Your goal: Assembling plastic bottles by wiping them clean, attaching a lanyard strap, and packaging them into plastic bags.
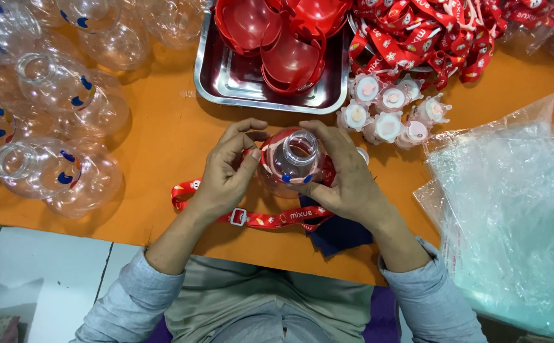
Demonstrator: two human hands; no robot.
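Observation:
Both my hands hold a clear round plastic bottle (295, 162) with blue eye marks and a red collar around its neck, mouth facing up. My left hand (226, 171) pinches the collar at the bottle's left side. My right hand (347, 178) cups the bottle from the right. A red printed strap (251, 219) with a white buckle trails from the bottle across the orange table (162, 133) toward me. A dark blue cloth (337, 232) lies under my right hand.
Several clear empty bottles (48, 171) lie at the left. A steel tray (226, 79) with red collars (283, 38) sits at the back. A heap of red straps (423, 35) and white caps (388, 114) are behind my hands. Clear plastic bags (512, 216) pile at the right.

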